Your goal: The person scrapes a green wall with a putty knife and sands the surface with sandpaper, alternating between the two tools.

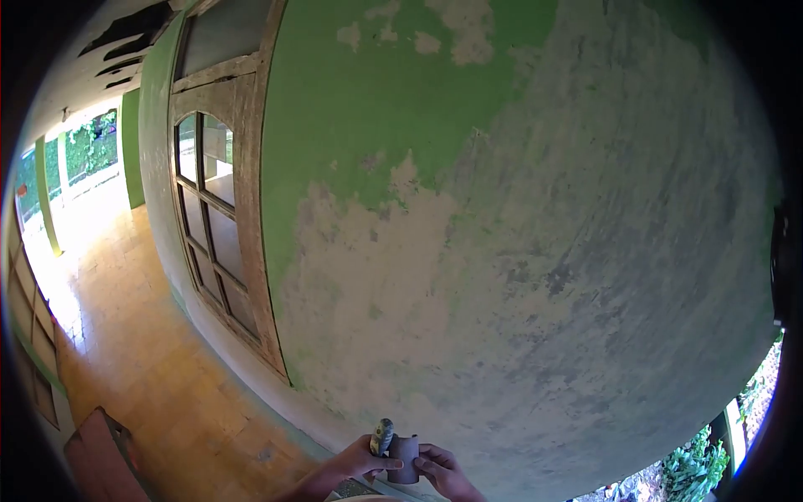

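Note:
At the bottom centre, my left hand [361,458] is closed around a tool with a paint-spotted handle [382,437], whose top end points up; the rest of the tool is mostly hidden. The thumb of that hand also presses on a small grey-brown curved sheet [404,460] that looks like sandpaper. From the other side, my right hand [443,470] pinches the same sheet between thumb and fingers. Both hands are close together, in front of a wall [519,284] with green paint worn off over a large grey, patchy area.
Left of the worn wall is a wooden door [251,209] with glass panes. A tiled floor [176,360] runs along the wall toward a bright opening. A reddish-brown flat-topped object [100,460] stands at lower left. Green plants [698,468] show at lower right.

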Demonstrator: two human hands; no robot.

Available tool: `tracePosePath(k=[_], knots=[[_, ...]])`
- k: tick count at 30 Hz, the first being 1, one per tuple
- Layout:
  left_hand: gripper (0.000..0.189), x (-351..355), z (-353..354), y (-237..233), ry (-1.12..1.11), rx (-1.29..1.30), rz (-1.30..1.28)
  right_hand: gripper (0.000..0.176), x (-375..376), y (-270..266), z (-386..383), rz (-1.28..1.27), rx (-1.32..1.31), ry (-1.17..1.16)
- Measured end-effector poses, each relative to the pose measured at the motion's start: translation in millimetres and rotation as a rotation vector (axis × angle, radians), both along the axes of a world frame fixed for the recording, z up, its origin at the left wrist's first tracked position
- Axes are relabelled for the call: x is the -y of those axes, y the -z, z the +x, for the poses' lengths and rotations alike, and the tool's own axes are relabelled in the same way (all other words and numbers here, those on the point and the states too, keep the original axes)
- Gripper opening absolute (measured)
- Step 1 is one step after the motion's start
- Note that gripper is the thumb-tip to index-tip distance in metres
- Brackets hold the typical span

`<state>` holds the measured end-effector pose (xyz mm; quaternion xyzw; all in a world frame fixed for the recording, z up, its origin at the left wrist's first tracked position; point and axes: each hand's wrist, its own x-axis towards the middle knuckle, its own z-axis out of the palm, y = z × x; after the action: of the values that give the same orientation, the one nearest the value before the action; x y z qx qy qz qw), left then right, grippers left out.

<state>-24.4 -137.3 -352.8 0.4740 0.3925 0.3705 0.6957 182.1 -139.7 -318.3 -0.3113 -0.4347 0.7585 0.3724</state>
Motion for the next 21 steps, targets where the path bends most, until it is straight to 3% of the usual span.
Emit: tracePosePath(k=[2,4,6,9,18,21], knots=[[0.028,-0.8,-6.5,3.3,0.003,0.103,-0.014,0.011,-2.5,9.2,-2.3,0.011,0.006,-0.002],[0.025,-0.9,-12.7,3.3,0.01,0.205,-0.03,0.013,-7.0,24.7,-2.2,-0.027,-0.262,0.022],[0.023,-1.9,-20.1,0.2,0.003,0.393,-0.125,0.015,-9.7,27.9,-3.2,-0.013,-0.235,0.017],[0.026,-0.7,-27.2,-3.2,-0.066,0.458,-0.129,0.019,-8.4,23.3,-10.5,-0.008,-0.207,0.021],[0.022,-4.8,-36.5,8.1,-0.071,0.466,-0.013,0.026,-12.2,28.1,-13.8,-0.132,-0.258,-0.034],[0.025,-2.3,-38.4,-1.5,-0.112,0.36,-0.105,0.028,-8.3,6.5,-20.6,-0.154,-0.24,-0.103]])
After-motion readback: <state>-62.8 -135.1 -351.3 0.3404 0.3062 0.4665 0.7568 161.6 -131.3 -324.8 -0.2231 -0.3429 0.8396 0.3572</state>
